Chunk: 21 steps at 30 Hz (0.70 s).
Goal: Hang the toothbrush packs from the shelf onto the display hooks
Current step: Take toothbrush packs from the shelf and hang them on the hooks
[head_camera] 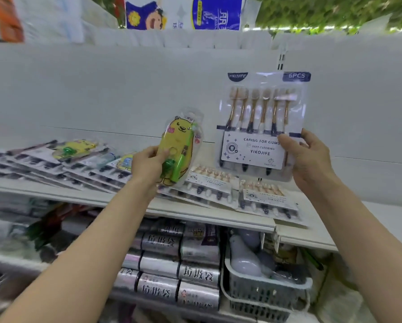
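Shelving (218, 221) — basket (265, 297) holds bulbs (242, 259); left hand (146, 164) grips yellow pack (179, 145), right hand (309, 159) six-pack (258, 122).

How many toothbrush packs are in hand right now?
2: the yellow cartoon pack in the left hand, the six-brush pack in the right hand. Others lie on the shelf.

two packs in hand, the rest flat on the shelf

a clear six-brush pack (260, 127), printed "6pcs" and "caring for gums", stands upright in the air, gripped at its lower right edge by the right hand (309, 159). just left of it a yellow cartoon pack (181, 148) with a green brush tilts, its top leaning right, held in the left hand (146, 164). other packs (62, 164) lie flat in overlapping rows on the white shelf (300, 231). two further six-brush packs (211, 185) lie directly below the raised ones.
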Each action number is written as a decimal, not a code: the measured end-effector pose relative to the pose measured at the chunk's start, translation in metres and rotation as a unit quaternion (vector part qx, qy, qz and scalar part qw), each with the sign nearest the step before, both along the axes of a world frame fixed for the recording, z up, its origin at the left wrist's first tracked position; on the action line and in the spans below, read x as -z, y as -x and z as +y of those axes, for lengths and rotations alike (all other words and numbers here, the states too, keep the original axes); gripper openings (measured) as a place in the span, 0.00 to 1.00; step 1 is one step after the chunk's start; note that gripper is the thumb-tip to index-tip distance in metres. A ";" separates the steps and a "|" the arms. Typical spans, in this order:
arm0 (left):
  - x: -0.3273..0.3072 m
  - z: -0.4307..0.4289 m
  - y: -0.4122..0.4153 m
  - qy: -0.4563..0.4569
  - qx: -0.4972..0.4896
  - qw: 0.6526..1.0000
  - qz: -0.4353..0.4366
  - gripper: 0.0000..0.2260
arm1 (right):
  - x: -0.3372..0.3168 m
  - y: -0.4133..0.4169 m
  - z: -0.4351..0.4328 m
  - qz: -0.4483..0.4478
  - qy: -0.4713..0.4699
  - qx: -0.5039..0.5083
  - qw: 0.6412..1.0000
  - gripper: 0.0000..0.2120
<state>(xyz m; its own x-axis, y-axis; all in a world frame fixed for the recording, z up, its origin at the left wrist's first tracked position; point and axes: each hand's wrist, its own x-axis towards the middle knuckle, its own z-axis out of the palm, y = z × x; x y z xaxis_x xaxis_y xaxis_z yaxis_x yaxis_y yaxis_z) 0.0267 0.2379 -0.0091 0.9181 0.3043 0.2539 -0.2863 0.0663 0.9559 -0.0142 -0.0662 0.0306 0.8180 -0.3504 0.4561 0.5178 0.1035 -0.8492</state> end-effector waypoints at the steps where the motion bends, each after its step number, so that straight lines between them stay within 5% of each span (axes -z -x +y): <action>1: 0.004 0.006 0.009 0.015 0.000 1.000 0.002 0.05 | 0.002 0.002 0.007 -0.002 0.002 -0.010 1.000 0.15; 5: 0.023 0.036 0.045 0.058 -0.012 0.998 0.008 0.04 | 0.014 0.004 0.047 0.003 -0.015 -0.075 0.997 0.34; 9: 0.034 0.081 0.084 0.071 -0.053 0.996 0.018 0.05 | 0.030 0.006 0.099 0.020 -0.023 -0.131 0.991 0.14; 21: 0.045 0.300 0.163 0.103 -0.167 0.980 -0.019 0.06 | 0.036 0.013 0.353 0.011 0.008 -0.264 0.965 0.16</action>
<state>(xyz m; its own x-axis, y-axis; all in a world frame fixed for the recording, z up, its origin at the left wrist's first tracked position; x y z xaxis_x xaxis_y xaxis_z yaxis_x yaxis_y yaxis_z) -0.1365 0.5377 -0.0536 0.7497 0.6345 0.1879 -0.3609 0.1541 0.9198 -0.0275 0.2869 -0.0052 0.8901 0.1239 0.4385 0.3786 0.3343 -0.8630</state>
